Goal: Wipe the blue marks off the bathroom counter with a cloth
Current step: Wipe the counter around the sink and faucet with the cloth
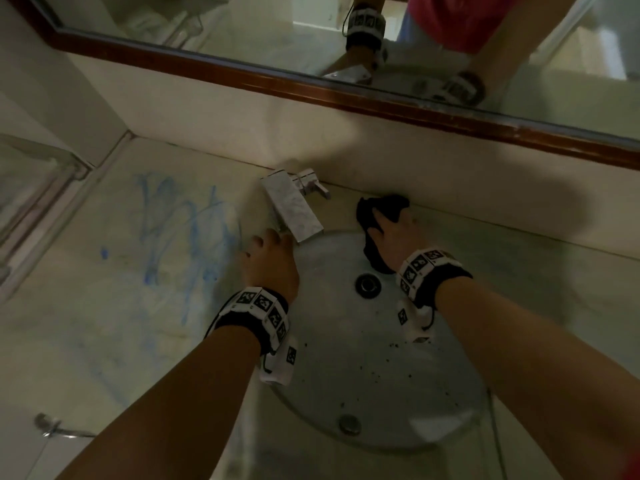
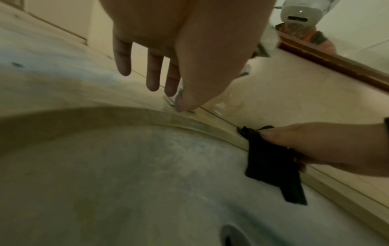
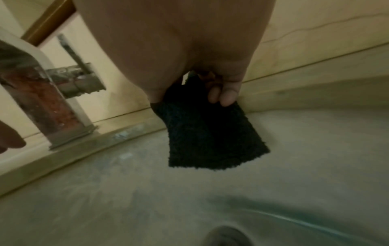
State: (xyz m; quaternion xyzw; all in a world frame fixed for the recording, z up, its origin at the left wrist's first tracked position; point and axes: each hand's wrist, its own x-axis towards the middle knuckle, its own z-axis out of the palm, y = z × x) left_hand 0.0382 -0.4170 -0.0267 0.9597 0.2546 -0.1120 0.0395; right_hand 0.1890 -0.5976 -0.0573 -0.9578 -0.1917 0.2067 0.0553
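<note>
The room is dim and the pictures look a bit grainy. A soft bright patch sits on the wall [image 1: 311,140] in the upper middle of the head view. Dark shadow fills the right side. Both wrist views are blurry, and straight lines bend near the edges.

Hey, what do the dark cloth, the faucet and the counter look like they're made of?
Cloth: dark, nubby pile, probably terry or microfibre; it hangs limp from the right hand. Faucet: polished metal, likely chrome, mirror-like reflections. Counter: pale, smooth, faintly veined, maybe marble or an imitation.
</note>
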